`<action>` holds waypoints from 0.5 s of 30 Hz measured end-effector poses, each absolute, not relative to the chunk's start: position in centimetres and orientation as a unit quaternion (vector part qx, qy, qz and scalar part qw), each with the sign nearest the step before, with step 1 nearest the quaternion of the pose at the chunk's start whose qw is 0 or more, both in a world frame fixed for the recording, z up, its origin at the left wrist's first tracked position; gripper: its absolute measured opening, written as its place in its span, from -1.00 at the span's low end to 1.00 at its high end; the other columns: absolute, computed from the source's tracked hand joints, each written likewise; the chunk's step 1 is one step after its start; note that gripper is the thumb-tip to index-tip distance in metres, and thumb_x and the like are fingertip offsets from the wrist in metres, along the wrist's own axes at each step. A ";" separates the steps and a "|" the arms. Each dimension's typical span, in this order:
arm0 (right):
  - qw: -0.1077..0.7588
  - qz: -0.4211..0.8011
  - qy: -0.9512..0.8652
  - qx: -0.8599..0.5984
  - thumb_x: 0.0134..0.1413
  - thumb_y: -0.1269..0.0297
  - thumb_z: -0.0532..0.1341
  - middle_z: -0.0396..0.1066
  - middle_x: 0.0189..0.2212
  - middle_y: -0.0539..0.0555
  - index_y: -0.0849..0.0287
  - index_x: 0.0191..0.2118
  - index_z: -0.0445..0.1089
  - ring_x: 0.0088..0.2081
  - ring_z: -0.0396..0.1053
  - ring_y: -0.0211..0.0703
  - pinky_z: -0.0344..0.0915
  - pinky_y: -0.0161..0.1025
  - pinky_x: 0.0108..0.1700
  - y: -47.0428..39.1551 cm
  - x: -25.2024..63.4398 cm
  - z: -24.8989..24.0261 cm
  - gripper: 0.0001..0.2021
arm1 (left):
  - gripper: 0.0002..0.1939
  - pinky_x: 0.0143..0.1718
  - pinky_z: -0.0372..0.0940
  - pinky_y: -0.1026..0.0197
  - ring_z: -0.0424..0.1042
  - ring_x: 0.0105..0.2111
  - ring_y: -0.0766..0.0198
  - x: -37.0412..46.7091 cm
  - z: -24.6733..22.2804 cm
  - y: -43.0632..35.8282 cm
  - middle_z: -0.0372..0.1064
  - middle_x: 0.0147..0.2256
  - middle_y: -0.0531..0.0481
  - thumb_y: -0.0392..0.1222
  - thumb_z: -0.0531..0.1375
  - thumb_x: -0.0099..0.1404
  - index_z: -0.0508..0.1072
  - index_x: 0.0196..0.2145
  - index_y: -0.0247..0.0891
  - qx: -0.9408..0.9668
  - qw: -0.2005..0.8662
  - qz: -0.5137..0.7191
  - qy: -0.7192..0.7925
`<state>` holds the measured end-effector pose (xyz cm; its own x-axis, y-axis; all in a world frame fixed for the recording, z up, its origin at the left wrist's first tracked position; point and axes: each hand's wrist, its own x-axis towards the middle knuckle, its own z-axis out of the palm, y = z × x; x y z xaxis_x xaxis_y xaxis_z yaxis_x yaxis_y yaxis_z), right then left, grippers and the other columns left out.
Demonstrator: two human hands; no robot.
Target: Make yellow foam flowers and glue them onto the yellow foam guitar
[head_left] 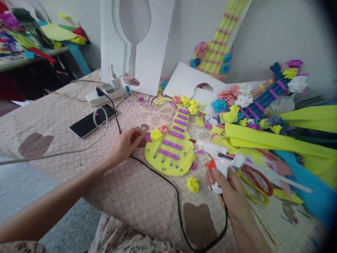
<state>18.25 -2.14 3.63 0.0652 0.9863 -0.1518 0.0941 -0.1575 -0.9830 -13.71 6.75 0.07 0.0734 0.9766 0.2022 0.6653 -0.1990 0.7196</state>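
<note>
A small yellow paper guitar [168,165] with purple strips and strings lies flat on the table, yellow and pink paper flowers on its head and left side. Around the handle of a white glue gun [228,158] my right hand [228,182] is wrapped; the nozzle points left over the guitar's right edge. My left hand [130,140] is left of the guitar, near its yellow flower [156,134], with fingers curled together; anything between them is too small to make out. A loose yellow paper flower [192,184] rests below the guitar.
Behind stand white foam boards [152,45] and a larger yellow guitar [216,49]. A blue guitar [263,100], paper strips [276,140] and scissors [256,184] are at right. A phone [92,121] and power strip [105,95] lie at left. The black cord [158,174] crosses the front.
</note>
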 end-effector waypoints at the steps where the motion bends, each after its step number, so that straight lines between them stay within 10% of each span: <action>1: 0.455 0.499 -0.468 -0.570 0.13 0.13 0.16 0.20 -0.64 -0.08 0.13 -0.51 0.18 -0.58 0.16 -0.31 0.09 -0.30 -0.51 -2.2 18.3 3.5 -0.72 | -0.80 -0.42 0.31 0.30 0.40 -0.43 0.32 -13.6 0.0 7.1 0.43 -0.35 -0.02 -0.11 0.11 0.27 0.36 -0.22 -0.26 0.690 0.238 0.342 0.591; 15: 0.462 0.503 -0.478 -0.552 0.18 0.16 0.11 0.19 -0.61 -0.09 0.13 -0.51 0.18 -0.54 0.16 -0.30 0.10 -0.28 -0.45 -2.9 19.0 3.4 -0.72 | -0.74 -0.43 0.29 0.28 0.39 -0.49 0.31 -13.3 -0.9 8.6 0.42 -0.45 0.00 -0.12 0.16 0.12 0.37 -0.23 -0.28 0.682 0.261 0.328 0.599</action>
<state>19.02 -2.93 3.37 0.0364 0.9929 -0.1136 0.0615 -0.1156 -0.9914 -13.33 8.57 -0.90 0.0668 0.9887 0.1342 0.6461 -0.1454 0.7493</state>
